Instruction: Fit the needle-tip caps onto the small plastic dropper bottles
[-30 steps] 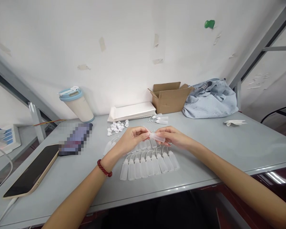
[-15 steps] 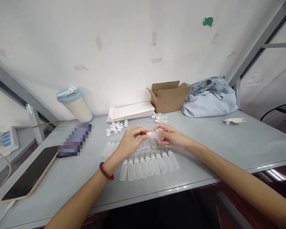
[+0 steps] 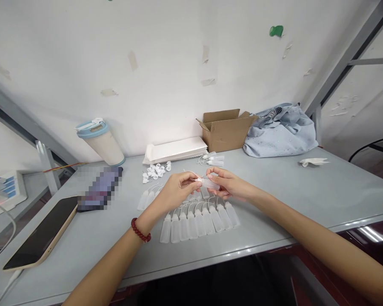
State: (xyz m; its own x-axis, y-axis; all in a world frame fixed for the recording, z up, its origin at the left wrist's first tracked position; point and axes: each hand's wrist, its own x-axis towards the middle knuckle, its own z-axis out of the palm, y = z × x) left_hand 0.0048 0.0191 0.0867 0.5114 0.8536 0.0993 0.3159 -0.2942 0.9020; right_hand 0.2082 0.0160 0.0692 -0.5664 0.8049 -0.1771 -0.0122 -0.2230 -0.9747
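Observation:
Above the rows of bottles, a small translucent squeeze bottle (image 3: 210, 183) lies sideways between my two hands. My right hand (image 3: 227, 182) grips its body with thumb and fingers. At its neck, my left hand (image 3: 180, 187) pinches the white cap end, and a thin white strap sticks up there. Below my hands, a row of similar bottles (image 3: 191, 224) lies side by side on the table, their loop straps pointing to the back. A second row behind it is partly hidden by my hands; some of its bottles (image 3: 143, 199) show left of my left hand.
Loose white caps (image 3: 156, 171) lie behind my left hand. A few bottles (image 3: 215, 160) lie before an open cardboard box (image 3: 228, 135) and a white stack (image 3: 178, 149). A cloth bag (image 3: 281, 134) is at right; a tumbler (image 3: 102, 142) and phones (image 3: 41, 233) are at left.
My left hand's fingers have shifted slightly at the bottle's neck. My right hand keeps its grip on the bottle, which stays in nearly the same place.

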